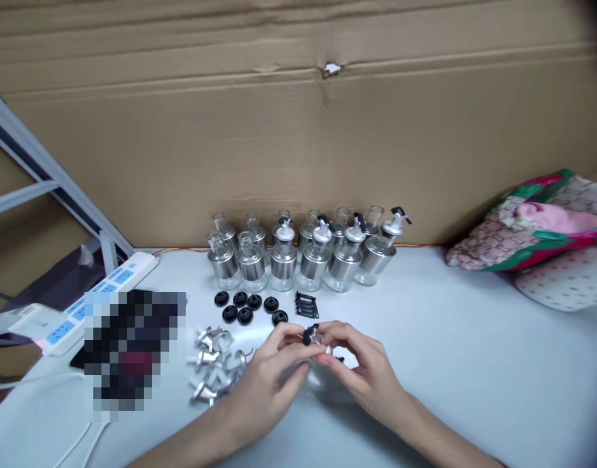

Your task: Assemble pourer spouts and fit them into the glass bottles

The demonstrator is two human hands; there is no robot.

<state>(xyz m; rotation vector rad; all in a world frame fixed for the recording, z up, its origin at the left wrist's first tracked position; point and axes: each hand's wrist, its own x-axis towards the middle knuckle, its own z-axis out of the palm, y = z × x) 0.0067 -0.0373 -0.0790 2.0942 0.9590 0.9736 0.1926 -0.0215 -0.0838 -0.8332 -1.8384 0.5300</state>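
Both my hands meet near the front middle of the table, around a silver pourer top (pixel 316 338) with a black piece on it. My left hand (pixel 276 370) pinches it from the left, and my right hand (pixel 359 364) grips it from the right; fingers hide much of it. Left of my left hand lies a pile of silver pourer parts (pixel 208 357). Beyond my hands are several round black stoppers (pixel 244 316) and a small group of black strips (pixel 306 304). A small dark part shows beside my right fingers, partly hidden.
Two rows of glass bottles (pixel 251 266) with metal bands stand at the back; several front ones wear pourer tops (pixel 322 229). A power strip (pixel 98 302) and a pixelated dark object (pixel 132 344) are left. A patterned bag (pixel 498 227) lies right. Cardboard (pixel 298 143) stands behind.
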